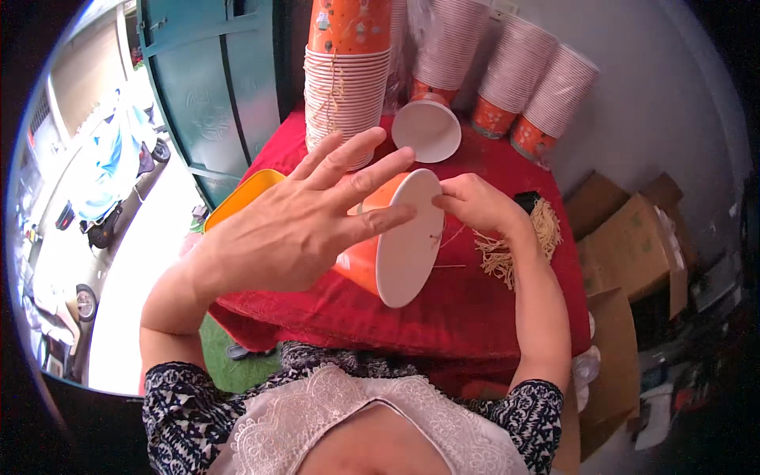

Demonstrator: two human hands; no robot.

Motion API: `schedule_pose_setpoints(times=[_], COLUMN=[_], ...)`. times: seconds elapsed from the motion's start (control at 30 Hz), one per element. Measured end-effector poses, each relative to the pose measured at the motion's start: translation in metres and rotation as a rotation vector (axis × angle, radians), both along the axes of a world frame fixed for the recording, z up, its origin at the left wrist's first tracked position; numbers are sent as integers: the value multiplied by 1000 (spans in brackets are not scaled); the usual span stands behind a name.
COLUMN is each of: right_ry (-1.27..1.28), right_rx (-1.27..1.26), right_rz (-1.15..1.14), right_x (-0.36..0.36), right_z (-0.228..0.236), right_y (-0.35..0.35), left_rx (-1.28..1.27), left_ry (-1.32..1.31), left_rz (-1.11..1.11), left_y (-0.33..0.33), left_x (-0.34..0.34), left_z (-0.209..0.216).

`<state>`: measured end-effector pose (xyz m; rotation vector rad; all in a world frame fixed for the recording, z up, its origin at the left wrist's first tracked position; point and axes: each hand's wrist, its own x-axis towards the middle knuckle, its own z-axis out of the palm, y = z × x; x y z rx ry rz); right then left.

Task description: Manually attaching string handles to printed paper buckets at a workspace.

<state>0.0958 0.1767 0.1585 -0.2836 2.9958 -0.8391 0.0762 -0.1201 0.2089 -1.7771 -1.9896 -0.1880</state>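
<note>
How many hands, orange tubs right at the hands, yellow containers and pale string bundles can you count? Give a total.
Left hand and right hand: 2
Orange tub at them: 1
Yellow container: 1
Pale string bundle: 1
Total: 5

From my end I see a round paper tub (393, 249) with a bright orange side and a white end face, and behind it a tall column of nested paper tubs (347, 99), whose white rims make stripes beneath an orange top printed with small pale motifs. Around these I pick out a deep-red draped cloth (491, 313), a shallow yellow tray (241, 198), a bundle of thin straw-coloured strings (546, 226) and a panelled teal metal door (198, 119). I also see navy-and-white patterned fabric sleeves (186, 416), a white lace collar (273, 419) and brown cardboard boxes (633, 245).
</note>
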Motion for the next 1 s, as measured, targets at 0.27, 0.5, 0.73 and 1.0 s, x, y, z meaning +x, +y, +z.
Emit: schedule_pose_setpoints(times=[0.27, 0.5, 0.73, 1.0], right_ry=[296, 456, 237, 171], right_rx=[30, 118, -846, -1633], right_rz=[21, -271, -208, -109], right_x=[1, 15, 37, 59], right_z=[11, 24, 4, -38], right_y=[-17, -18, -11, -23], left_rx=[-200, 172, 202, 153], left_ry=[-23, -9, -62, -187], left_rz=[-295, -222, 115, 230], left_y=[6, 37, 72, 75], left_x=[-22, -57, -88, -86], left_z=[-10, -54, -89, -108])
